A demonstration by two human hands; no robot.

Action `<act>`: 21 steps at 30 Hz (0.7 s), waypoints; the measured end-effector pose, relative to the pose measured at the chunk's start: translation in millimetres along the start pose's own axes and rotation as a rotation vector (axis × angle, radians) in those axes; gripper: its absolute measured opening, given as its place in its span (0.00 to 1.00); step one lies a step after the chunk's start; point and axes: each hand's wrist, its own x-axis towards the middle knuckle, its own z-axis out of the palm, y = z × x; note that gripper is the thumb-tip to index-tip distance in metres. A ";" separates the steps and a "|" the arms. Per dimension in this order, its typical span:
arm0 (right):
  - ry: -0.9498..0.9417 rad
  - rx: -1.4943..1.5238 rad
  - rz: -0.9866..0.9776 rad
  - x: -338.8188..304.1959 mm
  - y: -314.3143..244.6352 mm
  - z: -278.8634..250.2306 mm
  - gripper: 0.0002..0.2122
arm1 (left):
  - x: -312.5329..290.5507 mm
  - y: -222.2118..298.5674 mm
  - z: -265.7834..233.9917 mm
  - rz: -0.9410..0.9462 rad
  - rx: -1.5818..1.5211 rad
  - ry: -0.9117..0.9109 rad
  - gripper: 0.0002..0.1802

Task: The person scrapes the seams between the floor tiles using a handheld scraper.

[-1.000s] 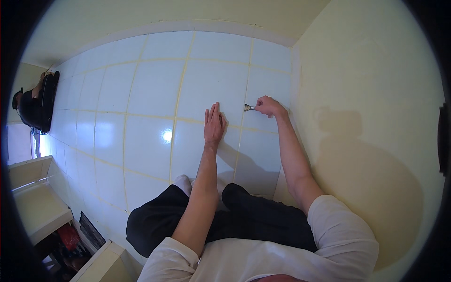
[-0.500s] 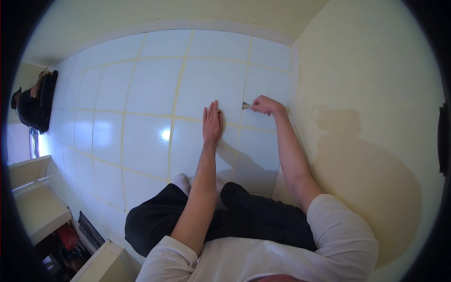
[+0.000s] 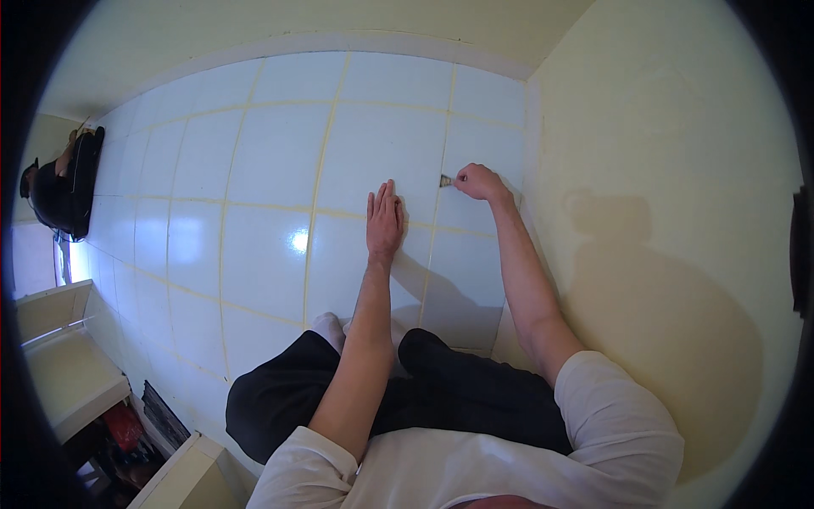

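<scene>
My left hand (image 3: 385,219) lies flat on a glossy white floor tile (image 3: 356,182), its fingers stretched out and pointing away from me. Farther to the right, my right hand (image 3: 481,181) is closed around a small flat-ended tool (image 3: 446,181), its tip aimed left. The tip rests at or just beside a yellowish grout line (image 3: 441,161) between two tiles. Too little of the tool shows to say whether it is a brush or a scraper; the fingers cover its handle.
A cream wall (image 3: 670,280) rises close on my right, and another wall (image 3: 314,21) bounds the far side. At the far left a person in dark clothes (image 3: 64,191) is low by the floor. Open cream cabinetry (image 3: 72,373) holding dark and red items stands lower left.
My right hand and the tool have shifted slightly away from me along the grout line. My left hand stays in the same place.
</scene>
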 end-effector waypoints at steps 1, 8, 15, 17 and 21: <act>-0.001 0.000 -0.003 1.9 -3.8 -6.1 0.13 | 3.6 -0.5 -0.8 0.000 -0.005 0.007 0.08; -0.056 -0.015 0.032 5.7 -7.4 -4.8 0.13 | 4.4 -0.6 0.7 0.012 0.003 0.014 0.07; 0.012 -0.016 0.081 5.9 -9.2 0.0 0.14 | 3.3 -0.7 3.4 0.012 -0.008 0.011 0.07; -0.082 -0.034 0.069 3.8 -18.3 -7.9 0.14 | 4.1 -3.2 -1.1 0.000 0.001 0.003 0.08; -0.007 -0.086 0.063 1.8 -12.6 -7.3 0.14 | 6.3 3.0 -1.1 0.010 -0.006 0.008 0.08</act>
